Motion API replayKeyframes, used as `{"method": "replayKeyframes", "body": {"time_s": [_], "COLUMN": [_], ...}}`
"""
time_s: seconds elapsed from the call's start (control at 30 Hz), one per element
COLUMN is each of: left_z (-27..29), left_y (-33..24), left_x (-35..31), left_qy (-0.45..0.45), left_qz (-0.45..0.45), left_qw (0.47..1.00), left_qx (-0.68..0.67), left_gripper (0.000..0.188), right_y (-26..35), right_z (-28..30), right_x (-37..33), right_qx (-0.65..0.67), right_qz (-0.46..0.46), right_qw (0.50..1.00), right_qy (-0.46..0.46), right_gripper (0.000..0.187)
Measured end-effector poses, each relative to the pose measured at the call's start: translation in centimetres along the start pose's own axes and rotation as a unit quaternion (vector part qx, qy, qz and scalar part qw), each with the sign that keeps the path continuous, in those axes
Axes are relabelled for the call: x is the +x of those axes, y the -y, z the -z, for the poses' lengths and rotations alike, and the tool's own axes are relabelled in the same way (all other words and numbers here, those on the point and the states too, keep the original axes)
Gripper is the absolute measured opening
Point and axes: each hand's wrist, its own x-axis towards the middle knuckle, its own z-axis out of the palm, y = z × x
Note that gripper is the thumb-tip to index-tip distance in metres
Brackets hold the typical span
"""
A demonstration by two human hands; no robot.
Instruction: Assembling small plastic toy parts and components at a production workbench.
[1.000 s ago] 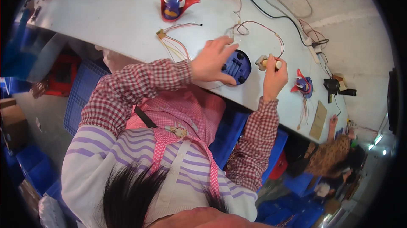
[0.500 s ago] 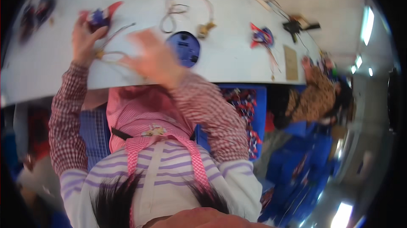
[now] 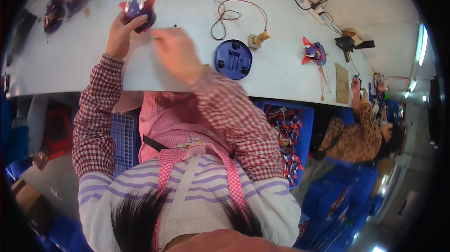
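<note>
In my left hand (image 3: 120, 35), over the left part of the white table, is a purple toy part (image 3: 142, 19) with red wing-like pieces and pale horns. My thumb lies across its lower side. My right hand (image 3: 180, 55) is just to the right of it, blurred, with the fingers curled in toward the part. What those fingers hold is hidden. A round blue-purple base (image 3: 233, 60) with dark recesses lies on the table (image 3: 276, 76) to the right of my right hand.
Behind the base, a red wire runs to a small brass-coloured piece (image 3: 259, 39). Another winged toy part (image 3: 314, 51) with trailing wires lies to the right, near a brown board (image 3: 342, 83). A blue crate (image 3: 304, 125) of similar parts stands below the table edge. Another person (image 3: 356, 137) sits farther right.
My right hand has gone from spread fingers to a curled shape nearer the toy part. The wires that hung by my left hand no longer show. The whole view has shifted.
</note>
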Motion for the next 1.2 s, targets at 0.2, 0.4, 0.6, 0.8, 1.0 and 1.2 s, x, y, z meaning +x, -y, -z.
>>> {"method": "replayKeyframes", "body": {"time_s": [0.2, 0.4, 0.6, 0.8, 1.0, 1.2], "left_z": [-4.9, -13.2, -15.8, -13.4, -2.6, 20.6], "left_y": [-2.9, -1.0, 1.3, 0.1, -4.0, -4.5], "left_x": [-3.0, -4.1, -3.2, -6.0, -8.7, -6.9], "left_qy": [0.159, 0.272, 0.314, 0.278, 0.093, -0.177], "left_qz": [-0.003, -0.100, -0.141, -0.109, -0.046, -0.063], "left_qw": [0.982, 0.938, 0.858, 0.949, 0.974, 0.981], "left_qx": [-0.106, 0.190, 0.381, 0.106, -0.200, -0.050], "left_gripper": [0.054, 0.066, 0.067, 0.075, 0.074, 0.061], "right_y": [-1.0, -5.8, -9.7, -2.8, 2.8, 1.3], "right_z": [11.9, 15.0, 12.9, 12.4, 7.1, 4.8], "right_x": [-2.4, -7.0, -9.8, -6.1, -0.1, -3.5], "right_qx": [0.200, 0.012, -0.033, 0.111, 0.218, 0.186], "right_qz": [-0.295, -0.293, -0.227, -0.240, -0.187, -0.228], "right_qw": [0.932, 0.954, 0.964, 0.953, 0.958, 0.951], "right_qy": [-0.060, -0.067, -0.137, -0.147, -0.021, 0.091], "right_gripper": [0.023, 0.023, 0.037, 0.029, 0.026, 0.019]}}
